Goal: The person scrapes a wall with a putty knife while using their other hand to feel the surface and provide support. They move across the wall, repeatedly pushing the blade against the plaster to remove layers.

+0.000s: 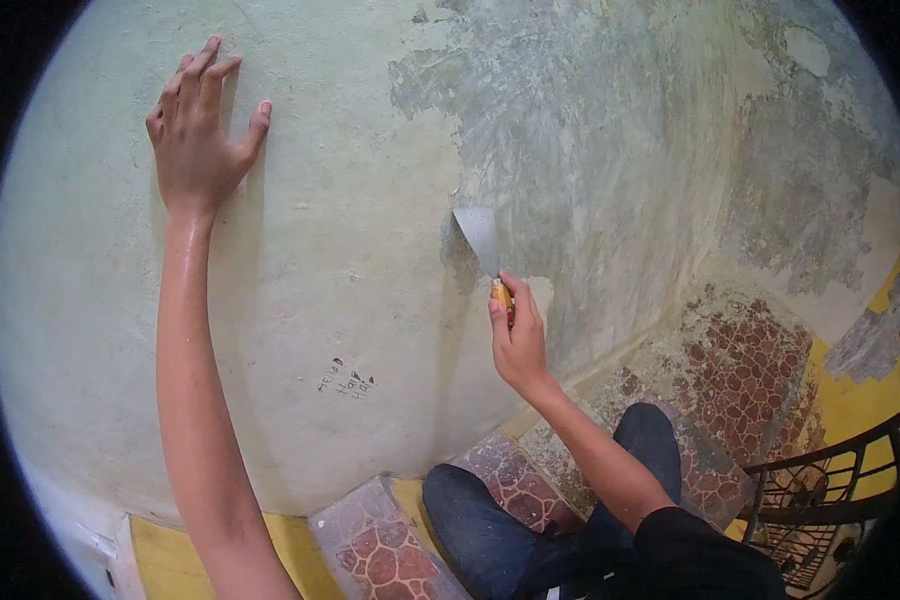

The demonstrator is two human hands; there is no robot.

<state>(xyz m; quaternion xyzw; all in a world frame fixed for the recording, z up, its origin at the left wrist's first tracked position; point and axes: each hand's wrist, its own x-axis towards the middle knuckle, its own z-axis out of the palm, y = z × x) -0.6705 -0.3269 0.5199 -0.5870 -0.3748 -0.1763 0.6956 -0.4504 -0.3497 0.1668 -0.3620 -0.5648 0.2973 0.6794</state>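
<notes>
Apparently mid-scrape: right hand (518, 340), grip closed on orange-handled steel scraper (478, 235) against pale-green painted wall (350, 200), left hand (195, 140) splayed open there; next stroke wants a shallow blade.

L arm stretched up, nearly straight; L hand (198, 140) flat, palm fwd, fingers spread upward. R arm bent at elbow, forearm raised; R hand (518, 340) closed in fist grip, thumb up.

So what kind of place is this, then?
Likely an indoor stairwell under renovation: a pale green wall with patches scraped to grey plaster, stone-patterned tiled steps below, and a black metal railing. The right hand holds a scraper against the wall.
</notes>
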